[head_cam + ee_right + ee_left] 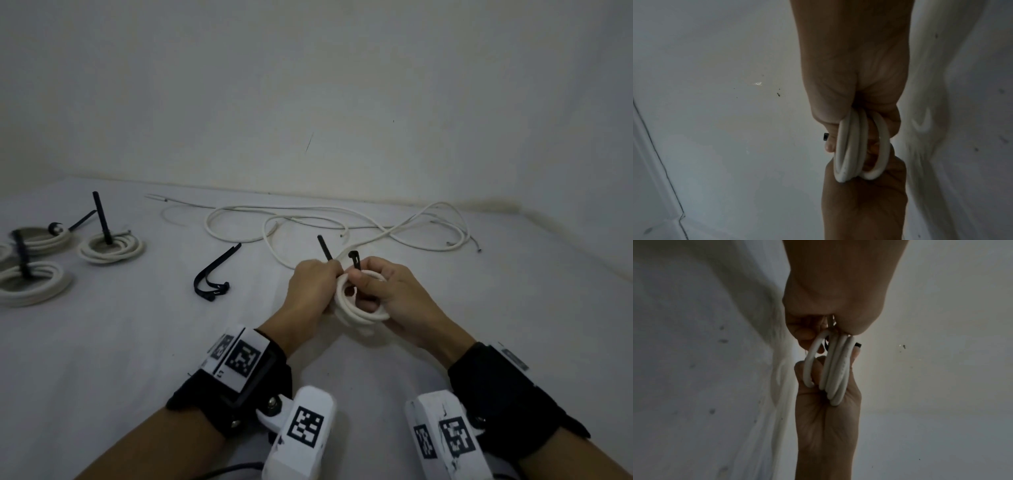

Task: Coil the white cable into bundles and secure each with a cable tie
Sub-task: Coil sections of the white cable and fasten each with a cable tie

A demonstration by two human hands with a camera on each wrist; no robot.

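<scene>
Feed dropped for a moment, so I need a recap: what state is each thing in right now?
Held coil: wound, gripped by both hands, not yet tied.
Cable tie: around the coil, ends unjoined.
Left hand: pinches the tie's tail.
Right hand: pinches the tie's head.
Loose cable: uncoiled.
Finished bundles: tied.
Spare ties: unused.

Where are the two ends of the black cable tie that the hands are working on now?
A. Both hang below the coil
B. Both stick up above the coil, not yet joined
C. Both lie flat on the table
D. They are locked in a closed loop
B: the tail by the left hand and the head by the right hand both stand above the white coil, apart.
</scene>
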